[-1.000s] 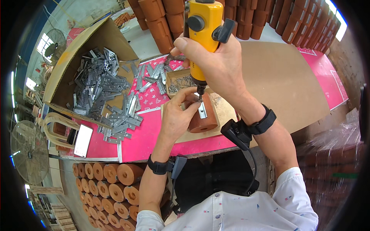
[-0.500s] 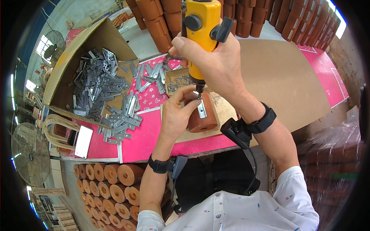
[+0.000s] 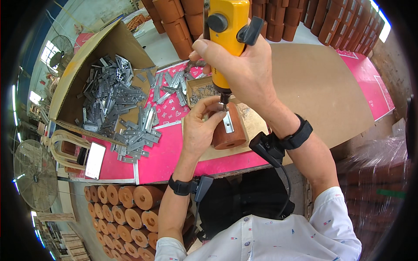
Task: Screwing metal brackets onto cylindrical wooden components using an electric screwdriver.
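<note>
My right hand [image 3: 250,71] is wrapped round a yellow power screwdriver [image 3: 230,30], held upright with its bit [image 3: 225,99] pointing down. Beneath it a reddish-brown cylinder [image 3: 230,142] lies on its side, with a silver metal strip [image 3: 228,126] along its top. The bit's tip meets the far part of the strip. There my left hand [image 3: 201,126] pinches with thumb and forefinger; what is between the fingertips is too small and hidden to name. A board [image 3: 247,112] lies under the cylinder, and a small box of screws [image 3: 202,93] stands just beyond my left hand.
On the left a cardboard box [image 3: 65,98] lies tipped, spilling metal strips [image 3: 137,135] onto the pink tabletop [image 3: 167,150]. A phone [image 3: 95,161] rests by the table's left edge. Brown cylinders [image 3: 176,30] stand stacked behind; more [image 3: 146,197] are piled below the table. Brown cardboard [image 3: 318,91] covers the right side.
The screwdriver and my right hand have barely shifted. My left hand keeps its pinch at the bit's tip, and the cylinder stays in place.
</note>
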The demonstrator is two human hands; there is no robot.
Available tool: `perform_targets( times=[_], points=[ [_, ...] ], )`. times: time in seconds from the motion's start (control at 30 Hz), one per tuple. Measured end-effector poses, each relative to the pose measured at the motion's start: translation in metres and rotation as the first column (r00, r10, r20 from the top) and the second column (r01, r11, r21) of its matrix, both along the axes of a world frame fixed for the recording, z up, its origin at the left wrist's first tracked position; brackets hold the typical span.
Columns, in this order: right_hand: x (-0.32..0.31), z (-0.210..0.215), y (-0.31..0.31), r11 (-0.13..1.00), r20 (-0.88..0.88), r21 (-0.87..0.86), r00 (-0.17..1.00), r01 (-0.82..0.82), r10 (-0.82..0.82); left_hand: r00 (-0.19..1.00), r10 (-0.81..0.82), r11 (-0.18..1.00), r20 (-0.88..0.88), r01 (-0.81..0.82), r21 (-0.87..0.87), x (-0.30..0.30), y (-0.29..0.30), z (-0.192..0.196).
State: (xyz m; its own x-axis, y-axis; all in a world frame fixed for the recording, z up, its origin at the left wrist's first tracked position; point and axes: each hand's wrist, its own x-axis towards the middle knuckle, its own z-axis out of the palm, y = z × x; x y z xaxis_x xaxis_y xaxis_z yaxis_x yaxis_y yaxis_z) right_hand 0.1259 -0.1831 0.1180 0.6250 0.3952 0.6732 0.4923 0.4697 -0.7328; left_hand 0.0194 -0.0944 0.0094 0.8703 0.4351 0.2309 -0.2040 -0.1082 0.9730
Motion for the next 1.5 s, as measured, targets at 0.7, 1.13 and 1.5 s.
perform_targets(
  times=[0.7,1.13,1.5],
  points=[
    [0.01,-0.016,0.011,0.997,-0.021,-0.053,0.998,0.057,-0.058,0.989,0.111,0.906,-0.098,-0.06,0.42,0.01,0.011,0.008],
    [0.011,-0.021,0.008,0.996,-0.008,-0.071,0.999,0.053,-0.054,0.985,0.14,0.849,-0.104,-0.065,0.525,0.01,0.009,0.013],
    [0.009,-0.023,0.011,0.998,0.085,-0.048,0.996,0.043,-0.038,0.958,-0.037,0.903,-0.284,0.154,0.401,-0.02,0.003,0.009]
  ],
)
